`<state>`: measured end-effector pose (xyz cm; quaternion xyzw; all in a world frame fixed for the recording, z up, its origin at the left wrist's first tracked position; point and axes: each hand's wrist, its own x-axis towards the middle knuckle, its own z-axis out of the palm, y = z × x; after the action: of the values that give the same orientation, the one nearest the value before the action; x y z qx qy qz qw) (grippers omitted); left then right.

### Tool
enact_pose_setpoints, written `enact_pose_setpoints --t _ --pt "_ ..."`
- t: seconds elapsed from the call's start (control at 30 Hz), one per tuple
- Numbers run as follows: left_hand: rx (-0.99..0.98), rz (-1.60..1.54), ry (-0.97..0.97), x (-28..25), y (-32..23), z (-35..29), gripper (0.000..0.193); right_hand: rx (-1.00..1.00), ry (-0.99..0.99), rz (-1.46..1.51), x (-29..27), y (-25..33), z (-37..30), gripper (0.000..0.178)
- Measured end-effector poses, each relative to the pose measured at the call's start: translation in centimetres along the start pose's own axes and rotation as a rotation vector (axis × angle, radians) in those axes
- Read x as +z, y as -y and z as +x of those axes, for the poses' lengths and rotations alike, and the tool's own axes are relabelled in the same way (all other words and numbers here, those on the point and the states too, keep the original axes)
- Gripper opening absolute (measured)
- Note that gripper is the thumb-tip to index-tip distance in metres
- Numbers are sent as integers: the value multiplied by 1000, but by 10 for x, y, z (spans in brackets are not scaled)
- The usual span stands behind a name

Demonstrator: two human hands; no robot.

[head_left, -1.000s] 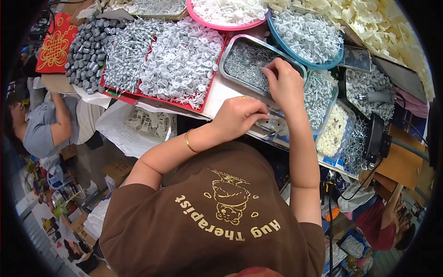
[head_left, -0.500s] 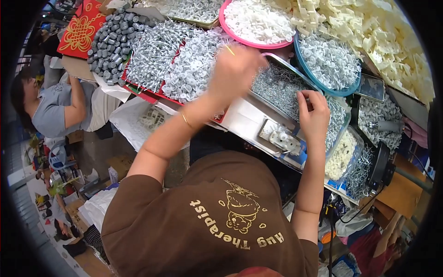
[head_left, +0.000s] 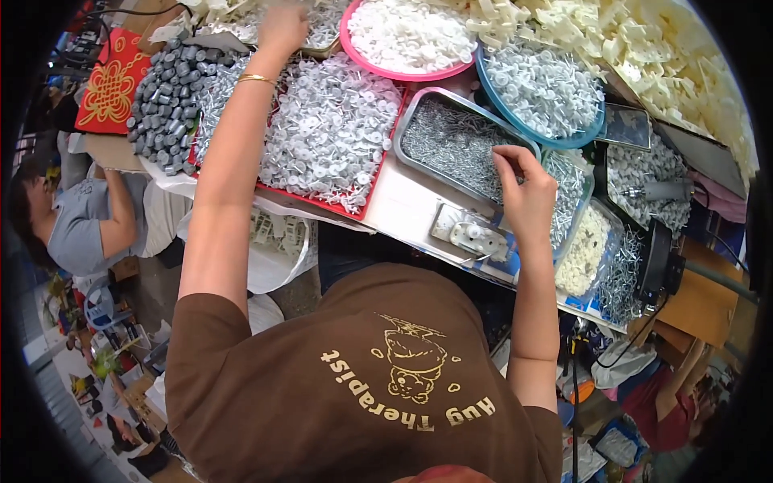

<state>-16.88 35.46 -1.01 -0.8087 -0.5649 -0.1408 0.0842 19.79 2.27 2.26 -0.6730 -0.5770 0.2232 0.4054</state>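
My left hand (head_left: 283, 30) is stretched far forward over a tray of small metal-and-white parts (head_left: 326, 22) at the back. Its fingers are smeared by motion. My right hand (head_left: 531, 193) hovers at the near right corner of a metal tray of small screws (head_left: 447, 133), thumb and forefinger bent together; anything between them is too small to make out. Left of that tray lies a red tray's heap of white plastic pieces with metal pins (head_left: 330, 129). On the table edge near my right hand sits a small metal fixture with a white piece (head_left: 475, 237).
Behind stand a pink basin of white plastic parts (head_left: 411, 36) and a teal basin of pinned parts (head_left: 543, 92). Grey cylinders (head_left: 173, 101) are heaped at left, cream plastic pieces (head_left: 644, 72) at far right. A bin of cream bits (head_left: 586, 249) stands right; another person (head_left: 97, 213) sits at left.
My left hand has moved from beside the screw tray far forward and left, uncovering the white pinned pieces. My right hand stays by the screw tray, its fingers still bent together.
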Motion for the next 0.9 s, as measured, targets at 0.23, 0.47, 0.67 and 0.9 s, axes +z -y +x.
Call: enact_pose_setpoints --t 0.23,0.47,0.67,0.9 --pt "-196 -537 -261 -65 -87 -70 22 150 -40 473 -20 19 -15 12" --pt "-266 -1900 398 -100 -232 -171 8 242 81 743 6 31 -21 12" --pt "-297 -2010 569 -99 -264 -196 11 334 104 981 6 27 -34 16" --pt "-314 -1954 561 -102 -270 -211 11 395 172 916 -11 28 -41 21"
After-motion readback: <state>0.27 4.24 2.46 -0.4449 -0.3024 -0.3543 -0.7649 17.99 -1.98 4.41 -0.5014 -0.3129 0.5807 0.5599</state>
